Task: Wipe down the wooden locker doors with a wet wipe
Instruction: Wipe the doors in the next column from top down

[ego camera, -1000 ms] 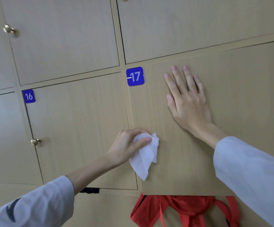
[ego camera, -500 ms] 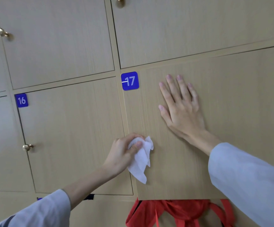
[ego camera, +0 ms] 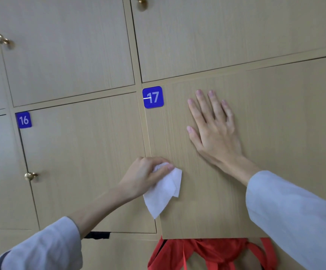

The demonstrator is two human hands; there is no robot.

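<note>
At centre frame the left hand (ego camera: 144, 176) grasps a white wipe (ego camera: 163, 193) in curled fingers and holds it against the left edge of door 17 (ego camera: 275, 152), low on the panel; the wipe's loose end hangs down. The right hand (ego camera: 214, 131) lies flat on the same door, fingers straight and spread, just right of the blue 17 tag (ego camera: 152, 97). Door 16 (ego camera: 84, 162) with its brass knob (ego camera: 30, 175) sits left. Red fabric (ego camera: 212, 252) shows below door 17.
</note>
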